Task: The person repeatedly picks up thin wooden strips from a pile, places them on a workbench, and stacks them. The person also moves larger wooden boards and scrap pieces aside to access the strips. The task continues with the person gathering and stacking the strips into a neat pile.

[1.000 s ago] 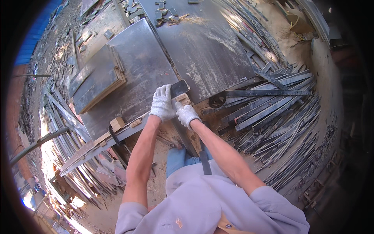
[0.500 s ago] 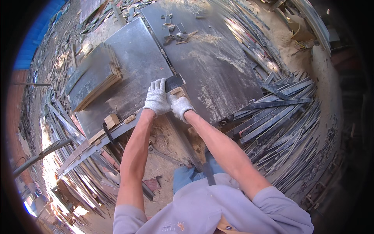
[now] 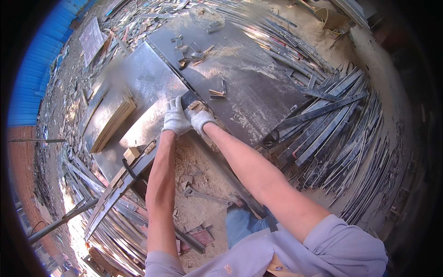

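From where I stand, daylight is harshest on the left, where the heaped strips (image 3: pixel 110 233) near the lower rim burn out to white. A pale pool of glare spreads over the table (image 3: pixel 144 125) beside the boards (image 3: pixel 110 123), while its right half is dull and darker. Sun also streaks the pile (image 3: pixel 260 37) at the top. Over the far end of the boards hangs a hazy grey blur, perhaps a smear on the lens. The gloves (image 3: pixel 176 120) and forearms (image 3: pixel 161 194) are evenly lit and fairly crisp. Outward, everything bends: the blue wall (image 3: pixel 39 74) curves round the edge, the rubble (image 3: pixel 54 108) there turns mushy, and the right side sinks into black.
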`<state>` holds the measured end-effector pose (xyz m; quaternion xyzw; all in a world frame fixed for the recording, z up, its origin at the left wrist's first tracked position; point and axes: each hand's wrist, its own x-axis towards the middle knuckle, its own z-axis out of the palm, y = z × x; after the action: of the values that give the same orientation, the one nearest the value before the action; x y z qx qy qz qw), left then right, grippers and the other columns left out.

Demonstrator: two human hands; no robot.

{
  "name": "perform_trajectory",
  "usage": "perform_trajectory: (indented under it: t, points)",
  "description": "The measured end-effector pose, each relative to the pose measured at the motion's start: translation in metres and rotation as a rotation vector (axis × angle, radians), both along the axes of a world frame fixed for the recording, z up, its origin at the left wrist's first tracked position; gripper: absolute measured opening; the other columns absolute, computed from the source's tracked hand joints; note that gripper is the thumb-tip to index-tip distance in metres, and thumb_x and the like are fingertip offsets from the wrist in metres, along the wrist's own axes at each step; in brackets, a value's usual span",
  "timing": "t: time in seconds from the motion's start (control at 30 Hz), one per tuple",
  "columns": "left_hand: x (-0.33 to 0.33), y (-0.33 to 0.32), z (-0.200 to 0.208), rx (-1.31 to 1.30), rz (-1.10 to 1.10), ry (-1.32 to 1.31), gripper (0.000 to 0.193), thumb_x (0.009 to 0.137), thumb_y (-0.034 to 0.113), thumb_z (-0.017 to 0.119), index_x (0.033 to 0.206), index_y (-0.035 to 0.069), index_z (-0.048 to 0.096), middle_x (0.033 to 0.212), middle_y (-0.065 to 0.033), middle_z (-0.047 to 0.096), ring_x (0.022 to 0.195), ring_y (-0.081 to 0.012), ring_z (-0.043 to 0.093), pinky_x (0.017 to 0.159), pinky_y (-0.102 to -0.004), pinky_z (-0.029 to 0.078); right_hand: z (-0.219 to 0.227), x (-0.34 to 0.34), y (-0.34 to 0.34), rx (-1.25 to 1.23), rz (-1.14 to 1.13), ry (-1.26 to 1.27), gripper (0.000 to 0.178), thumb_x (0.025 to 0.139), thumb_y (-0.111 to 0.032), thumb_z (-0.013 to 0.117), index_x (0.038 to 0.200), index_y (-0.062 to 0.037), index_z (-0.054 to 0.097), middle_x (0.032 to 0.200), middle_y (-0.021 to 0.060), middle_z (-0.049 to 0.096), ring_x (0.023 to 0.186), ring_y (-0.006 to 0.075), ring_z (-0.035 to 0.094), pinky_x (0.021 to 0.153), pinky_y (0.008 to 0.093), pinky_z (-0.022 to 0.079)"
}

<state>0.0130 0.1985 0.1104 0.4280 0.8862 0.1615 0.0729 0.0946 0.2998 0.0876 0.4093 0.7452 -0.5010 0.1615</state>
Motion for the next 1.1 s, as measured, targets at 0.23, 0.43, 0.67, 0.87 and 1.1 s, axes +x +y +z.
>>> perform_trajectory:
  t: [0.23, 0.43, 0.67, 0.87, 1.1]
  points:
    - [0.038, -0.017, -0.005, -0.041, -0.006, -0.364, 0.106, 0.065, 0.041, 0.094, 0.153, 0.008, 0.046, 0.145, -0.0237, 0.047, 0.137, -0.0407, 0.046, 0.117, -0.0483, 0.042, -0.041, 0.080, -0.017, -0.151, -0.110, -0.108, 0.070, 0.103, -0.066, 0.046, 0.126, -0.0047, 0.071, 0.119, 0.0161, 0.069, 0.109, 0.0340, 0.066, 0.093, 0.0477, 0.051]
    - [0.091, -0.050, -0.007, 0.035, 0.200, -0.448, 0.049, 0.078, 0.027, 0.087, 0.122, 0.006, 0.075, 0.112, -0.0138, 0.067, 0.105, -0.0321, 0.068, 0.098, -0.0410, 0.054, 0.003, 0.169, -0.037, -0.089, -0.009, -0.073, 0.075, 0.094, -0.067, 0.062, 0.134, -0.0045, 0.071, 0.132, 0.0253, 0.070, 0.125, 0.0410, 0.067, 0.104, 0.0505, 0.052]
    - [0.248, -0.041, 0.101, 0.279, -0.404, -0.506, 0.039, 0.078, -0.001, 0.083, 0.116, 0.001, 0.071, 0.104, -0.0119, 0.064, 0.094, -0.0284, 0.067, 0.082, -0.0406, 0.054, 0.112, 0.330, -0.002, 0.396, -0.001, 0.721, 0.080, 0.073, -0.040, 0.088, 0.142, -0.0091, 0.060, 0.123, 0.0164, 0.071, 0.117, 0.0379, 0.065, 0.104, 0.0497, 0.049]
    - [0.336, -0.058, 0.036, 0.183, -0.201, -0.535, 0.080, 0.078, 0.018, 0.089, 0.150, 0.009, 0.055, 0.133, -0.0156, 0.060, 0.126, -0.0351, 0.059, 0.110, -0.0474, 0.048, 0.091, 0.557, 0.037, -0.332, -0.447, 0.032, 0.037, 0.086, -0.029, 0.087, 0.112, -0.0025, 0.082, 0.106, 0.0123, 0.081, 0.085, 0.0235, 0.078, 0.064, 0.0387, 0.066]
    - [0.299, -0.105, 0.008, -0.205, 0.029, 0.024, 0.121, 0.079, 0.052, 0.089, 0.166, 0.002, 0.023, 0.166, -0.0263, 0.032, 0.153, -0.0465, 0.031, 0.124, -0.0551, 0.032, 0.396, 1.005, 0.243, 0.666, -1.786, 1.208, 0.033, 0.109, -0.027, 0.055, 0.129, -0.0006, 0.058, 0.135, 0.0229, 0.064, 0.128, 0.0311, 0.065, 0.114, 0.0442, 0.054]
